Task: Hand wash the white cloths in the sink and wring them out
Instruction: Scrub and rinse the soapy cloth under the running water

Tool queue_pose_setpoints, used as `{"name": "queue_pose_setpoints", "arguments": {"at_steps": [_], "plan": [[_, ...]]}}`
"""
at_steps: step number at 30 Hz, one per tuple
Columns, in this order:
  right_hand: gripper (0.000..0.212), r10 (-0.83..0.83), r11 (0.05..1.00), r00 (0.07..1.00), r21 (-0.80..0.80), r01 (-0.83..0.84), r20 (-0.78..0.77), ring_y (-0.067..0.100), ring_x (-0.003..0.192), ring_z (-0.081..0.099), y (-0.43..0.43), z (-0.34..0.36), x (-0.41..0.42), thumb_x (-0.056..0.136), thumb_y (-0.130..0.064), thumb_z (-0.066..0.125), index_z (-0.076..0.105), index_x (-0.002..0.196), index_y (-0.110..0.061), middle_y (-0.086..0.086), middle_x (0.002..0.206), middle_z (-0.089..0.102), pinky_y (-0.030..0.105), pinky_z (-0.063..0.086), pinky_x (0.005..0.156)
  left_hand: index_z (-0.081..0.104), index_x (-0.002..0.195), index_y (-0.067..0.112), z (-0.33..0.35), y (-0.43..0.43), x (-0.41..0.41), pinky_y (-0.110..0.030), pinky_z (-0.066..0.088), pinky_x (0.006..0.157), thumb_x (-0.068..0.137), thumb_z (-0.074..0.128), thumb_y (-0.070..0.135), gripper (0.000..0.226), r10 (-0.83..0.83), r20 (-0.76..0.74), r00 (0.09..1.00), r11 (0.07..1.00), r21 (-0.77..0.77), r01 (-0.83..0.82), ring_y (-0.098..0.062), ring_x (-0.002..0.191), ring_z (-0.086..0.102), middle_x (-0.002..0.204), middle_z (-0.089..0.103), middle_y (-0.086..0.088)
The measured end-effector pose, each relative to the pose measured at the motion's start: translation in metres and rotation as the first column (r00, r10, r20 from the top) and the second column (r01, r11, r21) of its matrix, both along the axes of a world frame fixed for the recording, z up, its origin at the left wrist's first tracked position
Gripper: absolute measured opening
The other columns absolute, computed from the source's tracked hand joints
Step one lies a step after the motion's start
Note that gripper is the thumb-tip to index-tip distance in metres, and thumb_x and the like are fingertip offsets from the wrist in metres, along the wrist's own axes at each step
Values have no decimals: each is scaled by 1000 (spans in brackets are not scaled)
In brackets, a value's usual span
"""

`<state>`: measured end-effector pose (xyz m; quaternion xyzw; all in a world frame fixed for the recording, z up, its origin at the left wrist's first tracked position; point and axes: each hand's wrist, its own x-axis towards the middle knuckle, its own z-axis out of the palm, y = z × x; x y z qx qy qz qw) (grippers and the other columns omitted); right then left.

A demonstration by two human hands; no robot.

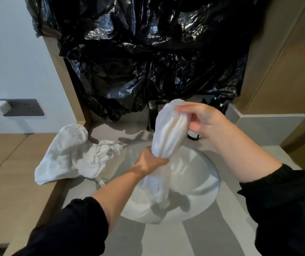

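Above the sink [194,169], left hand [150,160] and right hand [203,119] clench one white cloth [168,133], tail inside the rim [217,179].

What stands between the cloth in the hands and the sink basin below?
Nothing visible. The left hand and right hand grip the white cloth directly, and its lower end hangs into the sink basin; the faucet stands behind it.

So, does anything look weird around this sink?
Yes. Crinkly black plastic covers the wall above the sink, where a mirror usually goes; what's behind is hidden. The pile of white cloths spills off the grey counter onto the wooden ledge.
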<state>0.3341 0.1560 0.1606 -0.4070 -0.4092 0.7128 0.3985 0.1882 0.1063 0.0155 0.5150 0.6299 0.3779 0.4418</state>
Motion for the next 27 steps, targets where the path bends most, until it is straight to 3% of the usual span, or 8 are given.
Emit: {"name": "queue_pose_setpoints", "arguments": {"at_steps": [2, 7, 11, 13, 17, 21, 24, 27], "plan": [[11, -78, 991, 991, -120, 65, -113, 23, 76, 71, 11, -33, 22, 85, 4, 57, 63, 94, 3, 13, 80, 72, 35, 56, 76, 63, 99, 19, -3, 8, -24, -25, 55, 78, 75, 78, 14, 28, -176, 7, 984, 980, -92, 176, -17, 87, 66, 94, 69, -2], [67, -329, 895, 820, -432, 112, -469, 33, 78, 71, 16, -139, 31, 32, 17, 83, 67, 97, 7, 22, 92, 70, 44, 59, 76, 61, 120, 1, -11, 17, -62, -38, 53, 90, 67, 71, 6, 54, -411, 458, 788, 768, -291, 570, -29, 106, 64, 115, 66, -17], [59, -420, 807, 773, -585, 78, -476, 41, 111, 59, -1, -190, -3, 55, -10, 88, 68, 110, -9, 18, 126, 60, 57, 48, 91, 71, 92, -1, -28, 25, -75, -37, 57, 78, 54, 73, 5, 39, -239, 588, 773, 757, -385, 527, -28, 84, 70, 89, 71, -19], [54, -364, 807, 739, -588, -53, -566, 47, 126, 47, -3, -209, -23, 76, -28, 77, 61, 125, -10, 24, 136, 51, 66, 35, 101, 74, 78, 1, -32, 30, -81, -33, 58, 72, 53, 73, 9, 26, -210, 579, 788, 717, -457, 527, -24, 73, 69, 78, 70, -15], [76, -272, 825, 847, -563, -39, -456, 41, 120, 54, 11, -226, -64, 81, -62, 55, 53, 132, -5, 23, 129, 58, 53, 49, 90, 73, 75, 5, -27, 40, -85, -34, 55, 74, 53, 78, 13, 24, -221, 456, 862, 630, -609, 483, -22, 69, 67, 74, 70, -10], [42, -364, 798, 877, -590, 121, -313, 35, 94, 63, 31, -234, -85, 93, -42, 55, 61, 115, -7, 17, 92, 71, 47, 53, 74, 68, 83, 11, -28, 50, -93, -31, 50, 80, 78, 72, 12, 6, -190, 263, 946, 657, -682, 322, -18, 76, 62, 78, 69, -4], [29, -354, 793, 895, -594, 133, -272, 35, 88, 60, 39, -237, -89, 97, -28, 48, 58, 106, -3, 18, 89, 64, 48, 50, 79, 74, 82, 16, -44, 60, -104, -32, 48, 95, 53, 86, 32, 35, -189, 164, 968, 688, -682, 250, -18, 90, 64, 90, 70, -1], [28, -365, 796, 894, -585, 155, -259, 35, 85, 58, 41, -244, -82, 95, -26, 46, 57, 101, -1, 18, 89, 61, 46, 48, 78, 69, 85, 13, -48, 64, -97, -18, 50, 73, 69, 78, 20, 20, -224, 183, 957, 696, -658, 289, -11, 78, 62, 83, 66, 1]]}}
